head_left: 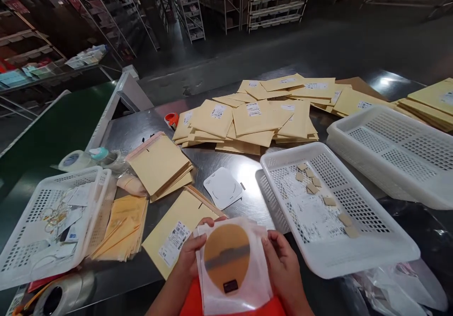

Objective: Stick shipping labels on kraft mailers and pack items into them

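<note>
A white translucent packet (235, 269) with a round tan disc and a small dark label is held upright near the bottom centre. My left hand (194, 247) grips its left edge, thumb in front. At its right edge, my right hand (281, 259) pinches the packet between thumb and fingers. Beneath my left hand lies a yellow padded envelope (184, 212) with a printed label. A white card with a round outline (223, 187) rests on the metal table just beyond the packet.
Labelled envelopes (247, 117) are heaped at the back. A white basket (329, 259) with small tan pieces stands right, another basket (399, 165) beyond it. On the left are an envelope stack (159, 165), a basket (46, 188) and tape rolls (67, 294). A green conveyor (60, 122) runs behind.
</note>
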The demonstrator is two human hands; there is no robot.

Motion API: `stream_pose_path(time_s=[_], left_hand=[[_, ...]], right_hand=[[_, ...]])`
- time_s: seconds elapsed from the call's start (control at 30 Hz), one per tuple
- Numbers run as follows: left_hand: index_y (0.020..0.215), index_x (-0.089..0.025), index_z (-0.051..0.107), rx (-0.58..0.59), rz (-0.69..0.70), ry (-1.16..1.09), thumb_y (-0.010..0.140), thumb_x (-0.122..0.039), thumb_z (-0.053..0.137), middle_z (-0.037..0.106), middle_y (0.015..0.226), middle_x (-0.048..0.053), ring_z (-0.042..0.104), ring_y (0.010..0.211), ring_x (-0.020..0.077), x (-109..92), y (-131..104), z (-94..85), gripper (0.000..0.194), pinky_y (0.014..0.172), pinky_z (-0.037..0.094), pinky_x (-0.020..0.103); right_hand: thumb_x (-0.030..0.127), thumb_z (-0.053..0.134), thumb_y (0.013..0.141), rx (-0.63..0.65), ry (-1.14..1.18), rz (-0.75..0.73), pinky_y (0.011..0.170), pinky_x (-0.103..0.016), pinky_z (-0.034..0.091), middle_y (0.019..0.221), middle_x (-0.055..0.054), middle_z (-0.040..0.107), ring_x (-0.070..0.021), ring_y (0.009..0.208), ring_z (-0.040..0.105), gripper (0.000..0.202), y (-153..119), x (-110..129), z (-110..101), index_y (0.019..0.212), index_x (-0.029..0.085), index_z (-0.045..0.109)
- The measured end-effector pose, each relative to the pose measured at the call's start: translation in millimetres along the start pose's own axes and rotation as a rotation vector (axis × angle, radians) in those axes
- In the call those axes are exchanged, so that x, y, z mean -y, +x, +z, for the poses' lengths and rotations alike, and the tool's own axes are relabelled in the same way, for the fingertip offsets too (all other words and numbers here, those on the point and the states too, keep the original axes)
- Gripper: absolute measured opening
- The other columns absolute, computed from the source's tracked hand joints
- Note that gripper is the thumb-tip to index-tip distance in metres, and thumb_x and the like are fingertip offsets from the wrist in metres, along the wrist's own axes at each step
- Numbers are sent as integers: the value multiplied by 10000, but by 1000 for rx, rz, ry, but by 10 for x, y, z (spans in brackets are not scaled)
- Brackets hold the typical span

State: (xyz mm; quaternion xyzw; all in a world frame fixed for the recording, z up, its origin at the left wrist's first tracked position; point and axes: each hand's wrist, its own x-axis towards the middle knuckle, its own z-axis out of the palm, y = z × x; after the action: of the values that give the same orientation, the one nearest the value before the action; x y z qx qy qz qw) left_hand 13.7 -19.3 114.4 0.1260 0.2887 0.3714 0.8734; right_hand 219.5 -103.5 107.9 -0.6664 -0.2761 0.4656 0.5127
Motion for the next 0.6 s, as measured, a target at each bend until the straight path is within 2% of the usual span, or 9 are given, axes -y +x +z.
stream_pose_path(time_s=[0.1, 0.23, 0.3, 0.5, 0.6], left_hand=[[900, -226, 690, -21, 2, 26, 716, -213, 763, 724, 1206, 45, 684, 1079, 291, 0, 17, -28, 199, 941, 525, 394], [1108, -231, 705, -41, -21, 52, 735, -255, 763, 748, 1154, 76, 704, 1020, 288, -16, 30, -41, 378, 889, 540, 378], [1151, -213, 704, -36, -47, 69, 739, -252, 759, 746, 1157, 91, 707, 1005, 293, -19, 30, -43, 418, 884, 542, 384], [1109, -217, 731, -46, -54, 37, 713, -230, 784, 779, 1044, 90, 724, 942, 280, -35, 20, -59, 400, 841, 565, 388], [1136, -229, 723, -74, -60, 22, 705, -216, 785, 771, 1095, 85, 725, 954, 272, -58, 19, -42, 436, 859, 562, 385]], right_hand=[[578, 541, 888, -38, -108, -65, 613, -294, 506, 808, -47, 693, -206, 697, 624, 362, -5, -13, -5, 933, 225, 608], [477, 530, 914, -44, -317, -317, 731, -341, 508, 848, -72, 682, -242, 804, 637, 262, 18, 90, -13, 893, 251, 660], [455, 541, 912, -37, -316, -351, 758, -351, 508, 852, -75, 676, -251, 836, 632, 240, 24, 113, -22, 867, 257, 670], [597, 564, 866, -128, -111, -36, 661, -329, 541, 891, -60, 703, -232, 769, 651, 379, 113, 48, -170, 973, 236, 605], [633, 598, 827, -10, 27, 75, 587, -326, 547, 847, -42, 697, -227, 708, 658, 457, 184, 81, -239, 1074, 256, 526]])
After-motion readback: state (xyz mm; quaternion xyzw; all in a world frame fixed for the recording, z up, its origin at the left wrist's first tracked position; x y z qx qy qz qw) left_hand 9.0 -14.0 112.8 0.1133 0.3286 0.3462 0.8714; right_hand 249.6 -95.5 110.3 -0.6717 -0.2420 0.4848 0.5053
